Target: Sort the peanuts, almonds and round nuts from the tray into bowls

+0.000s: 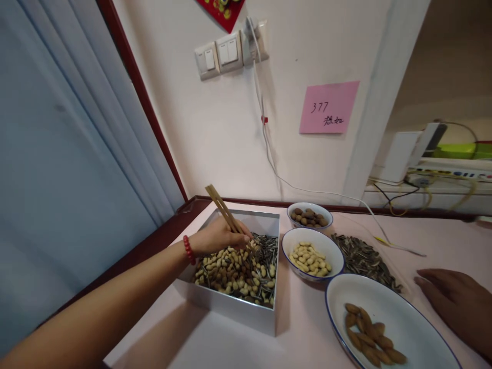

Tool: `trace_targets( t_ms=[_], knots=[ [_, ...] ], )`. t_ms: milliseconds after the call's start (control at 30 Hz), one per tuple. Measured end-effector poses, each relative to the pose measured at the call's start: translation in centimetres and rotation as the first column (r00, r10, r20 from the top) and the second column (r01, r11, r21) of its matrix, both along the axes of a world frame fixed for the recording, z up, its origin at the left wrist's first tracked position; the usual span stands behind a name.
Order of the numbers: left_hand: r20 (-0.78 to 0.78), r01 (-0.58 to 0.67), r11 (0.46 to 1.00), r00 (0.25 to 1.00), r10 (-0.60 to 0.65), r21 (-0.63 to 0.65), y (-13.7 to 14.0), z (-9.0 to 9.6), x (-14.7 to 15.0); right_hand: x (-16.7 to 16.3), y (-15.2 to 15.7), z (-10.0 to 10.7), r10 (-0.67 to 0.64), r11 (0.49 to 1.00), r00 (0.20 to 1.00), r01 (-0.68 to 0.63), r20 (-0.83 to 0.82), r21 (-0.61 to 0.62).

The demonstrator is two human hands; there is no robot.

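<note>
The left hand (221,237) is closed around chopsticks (226,214), tips down among the mixed nuts and seeds in the white box (230,307). She looks mid-pick; lifting one piece cleanly calls for a firm pinch. Right of the box, the right hand (453,300) rests flat and empty on the surface (300,328).

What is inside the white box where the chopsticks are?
The white box holds mixed peanuts, sunflower seeds and brown nuts. The left hand dips chopsticks in. The box's bottom is covered.
</note>
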State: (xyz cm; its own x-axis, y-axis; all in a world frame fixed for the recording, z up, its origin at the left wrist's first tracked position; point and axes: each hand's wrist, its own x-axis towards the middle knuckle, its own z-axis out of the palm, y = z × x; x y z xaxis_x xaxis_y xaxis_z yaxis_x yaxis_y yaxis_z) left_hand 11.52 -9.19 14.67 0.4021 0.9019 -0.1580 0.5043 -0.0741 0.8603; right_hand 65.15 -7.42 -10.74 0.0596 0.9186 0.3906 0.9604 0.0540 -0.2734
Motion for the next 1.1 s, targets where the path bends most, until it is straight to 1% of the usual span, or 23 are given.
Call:
trace_targets(
  t_ms=[133, 233, 333, 467, 600, 667, 767, 867, 1033, 1100],
  knots=[
    [-0.060, -0.054, 0.997, 0.997, 0.051, -0.056, 0.5, -1.9, 0.0, 0.5, 0.3, -0.5, 0.014, 1.000, 1.000, -0.014, 0.005, 0.013],
    [-0.049, -0.071, 0.994, 0.997, 0.067, -0.083, 0.8, -2.8, -0.1, 0.7, 0.5, -0.6, 0.005, 1.000, 1.000, -0.005, 0.003, 0.012],
    [-0.032, -0.060, 0.996, 0.998, 0.058, -0.065, 1.0, -3.3, -0.2, 0.6, 0.5, -0.4, -0.005, 1.000, 1.000, 0.005, -0.006, 0.003],
    [-0.056, -0.051, 0.998, 0.997, 0.050, -0.033, 1.2, -3.6, -0.2, 0.5, 0.2, -0.1, -0.006, 1.000, 1.000, 0.006, 0.005, -0.021],
    [-0.056, -0.045, 0.999, 0.997, 0.044, -0.019, 1.2, -3.5, 0.1, 0.4, 0.0, 0.0, -0.005, 1.000, 1.000, 0.005, 0.010, -0.012],
    [-0.070, -0.022, 1.000, 0.997, 0.023, 0.019, 1.2, -3.5, 0.2, 0.4, 0.0, -0.1, -0.004, 1.000, 1.000, 0.004, 0.008, -0.001],
    [-0.134, 0.013, 0.996, 0.991, -0.001, 0.091, 1.1, -3.6, 0.2, 0.4, 0.1, -0.3, 0.007, 1.000, 1.000, -0.007, 0.014, 0.019],
    [-0.189, 0.039, 0.990, 0.982, -0.013, 0.134, 1.1, -3.8, 0.2, 0.6, 0.2, -0.5, 0.016, 0.999, 1.000, -0.017, 0.021, 0.030],
    [-0.224, 0.073, 0.986, 0.974, -0.037, 0.152, 1.2, -4.0, 0.2, 0.7, 0.4, -0.4, 0.020, 1.000, 1.000, -0.020, 0.025, 0.004],
    [-0.224, 0.050, 0.986, 0.975, -0.013, 0.160, 1.2, -4.1, 0.3, 0.6, 0.4, -0.3, 0.027, 1.000, 0.999, -0.027, 0.020, 0.007]
  ],
)
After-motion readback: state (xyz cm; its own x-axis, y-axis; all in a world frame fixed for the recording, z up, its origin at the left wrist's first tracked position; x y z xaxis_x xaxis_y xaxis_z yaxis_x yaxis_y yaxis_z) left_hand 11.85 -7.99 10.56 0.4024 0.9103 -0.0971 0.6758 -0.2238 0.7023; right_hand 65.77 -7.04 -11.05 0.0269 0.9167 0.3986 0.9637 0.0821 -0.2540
